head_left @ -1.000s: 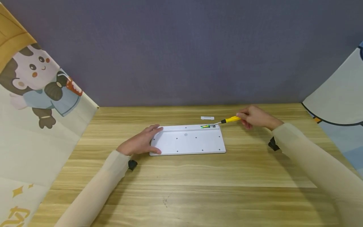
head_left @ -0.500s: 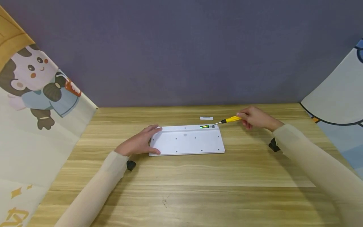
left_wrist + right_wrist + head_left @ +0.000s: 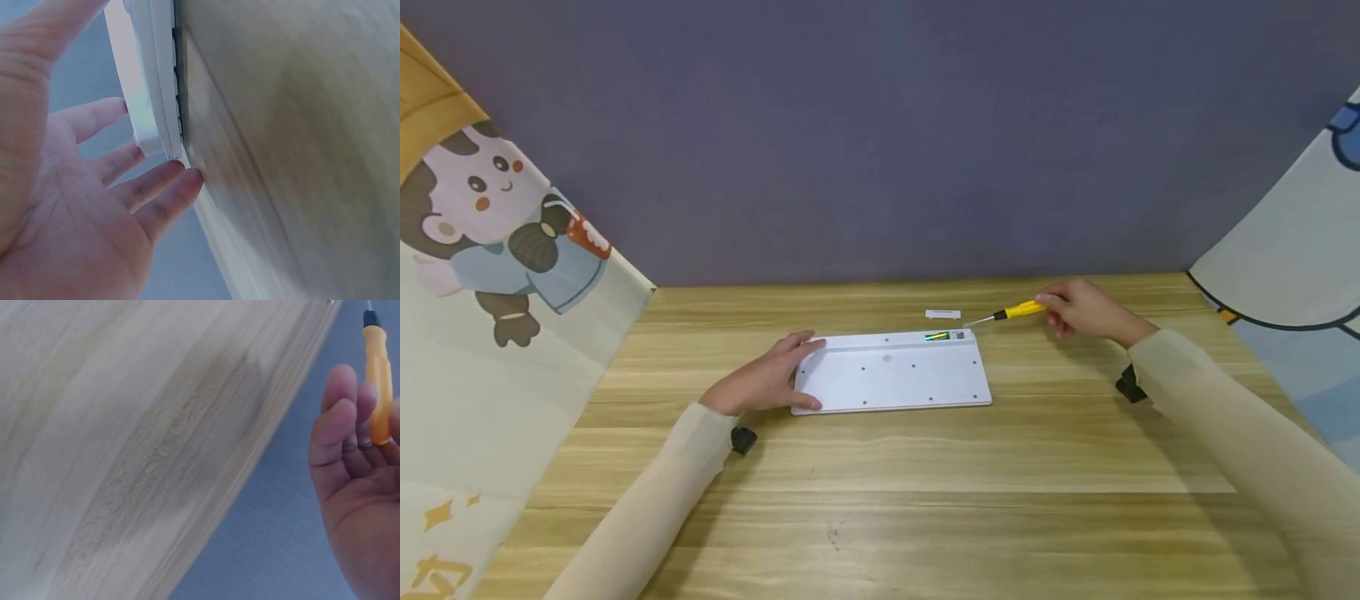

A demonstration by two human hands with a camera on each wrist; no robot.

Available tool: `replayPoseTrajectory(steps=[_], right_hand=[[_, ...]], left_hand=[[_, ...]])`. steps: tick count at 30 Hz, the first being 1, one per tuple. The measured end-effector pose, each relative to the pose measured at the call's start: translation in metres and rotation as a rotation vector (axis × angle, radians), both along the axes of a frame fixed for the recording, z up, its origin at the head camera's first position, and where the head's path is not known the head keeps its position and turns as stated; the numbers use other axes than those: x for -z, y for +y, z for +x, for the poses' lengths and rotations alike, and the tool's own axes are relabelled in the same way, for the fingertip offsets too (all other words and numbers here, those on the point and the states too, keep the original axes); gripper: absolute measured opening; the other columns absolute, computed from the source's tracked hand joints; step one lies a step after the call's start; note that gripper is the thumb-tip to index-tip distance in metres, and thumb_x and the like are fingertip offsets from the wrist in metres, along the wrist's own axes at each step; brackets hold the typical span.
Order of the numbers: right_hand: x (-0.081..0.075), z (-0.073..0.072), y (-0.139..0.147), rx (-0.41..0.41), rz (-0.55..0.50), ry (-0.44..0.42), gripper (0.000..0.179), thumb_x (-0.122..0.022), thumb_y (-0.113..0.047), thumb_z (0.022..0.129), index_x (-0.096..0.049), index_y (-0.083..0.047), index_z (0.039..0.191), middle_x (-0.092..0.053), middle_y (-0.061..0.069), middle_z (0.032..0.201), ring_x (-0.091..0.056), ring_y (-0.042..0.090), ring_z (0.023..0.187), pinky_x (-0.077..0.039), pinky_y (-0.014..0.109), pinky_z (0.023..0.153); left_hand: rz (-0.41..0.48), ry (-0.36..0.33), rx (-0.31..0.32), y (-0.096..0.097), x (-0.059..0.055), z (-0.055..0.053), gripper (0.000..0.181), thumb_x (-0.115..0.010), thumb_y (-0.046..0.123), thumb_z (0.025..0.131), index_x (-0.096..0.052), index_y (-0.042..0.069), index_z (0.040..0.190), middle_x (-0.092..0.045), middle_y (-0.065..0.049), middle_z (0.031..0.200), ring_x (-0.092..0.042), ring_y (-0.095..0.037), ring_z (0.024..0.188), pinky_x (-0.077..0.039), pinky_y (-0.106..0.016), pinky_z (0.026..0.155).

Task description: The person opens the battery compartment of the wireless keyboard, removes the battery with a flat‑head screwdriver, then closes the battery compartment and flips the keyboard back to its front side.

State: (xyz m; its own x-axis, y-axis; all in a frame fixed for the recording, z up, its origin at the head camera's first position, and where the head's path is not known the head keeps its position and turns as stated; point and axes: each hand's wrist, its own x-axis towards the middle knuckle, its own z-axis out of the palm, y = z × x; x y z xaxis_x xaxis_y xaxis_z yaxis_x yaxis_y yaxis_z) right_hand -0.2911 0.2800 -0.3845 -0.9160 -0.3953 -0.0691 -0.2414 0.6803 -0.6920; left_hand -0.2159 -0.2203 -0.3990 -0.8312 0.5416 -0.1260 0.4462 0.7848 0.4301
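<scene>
In the head view a white keyboard [image 3: 891,379] lies face down on the wooden table, its screw-dotted underside up. Keys show along its lower side in the left wrist view. My left hand [image 3: 765,375] holds its left end, thumb at the near edge and fingers at the far edge. A shiny green piece [image 3: 937,337], perhaps a battery, sits in the slot near the far right corner. My right hand [image 3: 1086,311] pinches a yellow-handled screwdriver [image 3: 1022,309] by its handle end. The metal tip is beside that corner; whether it touches cannot be made out.
A small white cover [image 3: 943,314] lies behind the keyboard, close to the screwdriver's tip. At the table's [image 3: 880,492] far edge stands a dark grey panel [image 3: 880,142]. Printed cloths hang at the left and right sides.
The screwdriver's tip has come out of the slot and shifted right, and my right hand has drawn back slightly with it. My left hand keeps its hold on the keyboard.
</scene>
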Motion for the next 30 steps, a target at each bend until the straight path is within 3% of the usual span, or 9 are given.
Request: replayPoseTrajectory(steps=[14, 21, 30], right_hand=[[0.006, -0.003, 0.003, 0.042, 0.024, 0.085, 0.035, -0.047, -0.022, 0.101, -0.061, 0.010, 0.101, -0.056, 0.013, 0.067, -0.056, 0.024, 0.052, -0.047, 0.032, 0.046], [0.008, -0.003, 0.003, 0.085, 0.021, 0.053, 0.032, -0.048, -0.020, 0.100, -0.059, 0.010, 0.104, -0.059, 0.016, 0.073, -0.060, 0.029, 0.061, -0.050, 0.035, 0.051], [0.012, -0.004, 0.005, 0.064, 0.022, 0.066, 0.022, -0.054, -0.011, 0.097, -0.057, 0.009, 0.105, -0.062, 0.020, 0.082, -0.063, 0.029, 0.065, -0.052, 0.034, 0.053]], left_hand=[[0.012, 0.012, -0.008, -0.009, 0.001, 0.002, 0.096, -0.079, 0.046, 0.073, -0.030, 0.013, 0.149, -0.020, -0.014, 0.152, -0.022, -0.031, 0.136, -0.034, -0.048, 0.100], [-0.002, 0.014, -0.011, -0.009, 0.002, 0.002, 0.096, -0.079, 0.046, 0.073, -0.030, 0.014, 0.149, -0.021, -0.015, 0.152, -0.022, -0.031, 0.136, -0.034, -0.047, 0.101], [0.002, 0.005, -0.017, -0.009, 0.001, 0.001, 0.097, -0.079, 0.047, 0.072, -0.030, 0.014, 0.149, -0.022, -0.015, 0.151, -0.023, -0.032, 0.135, -0.033, -0.048, 0.101]])
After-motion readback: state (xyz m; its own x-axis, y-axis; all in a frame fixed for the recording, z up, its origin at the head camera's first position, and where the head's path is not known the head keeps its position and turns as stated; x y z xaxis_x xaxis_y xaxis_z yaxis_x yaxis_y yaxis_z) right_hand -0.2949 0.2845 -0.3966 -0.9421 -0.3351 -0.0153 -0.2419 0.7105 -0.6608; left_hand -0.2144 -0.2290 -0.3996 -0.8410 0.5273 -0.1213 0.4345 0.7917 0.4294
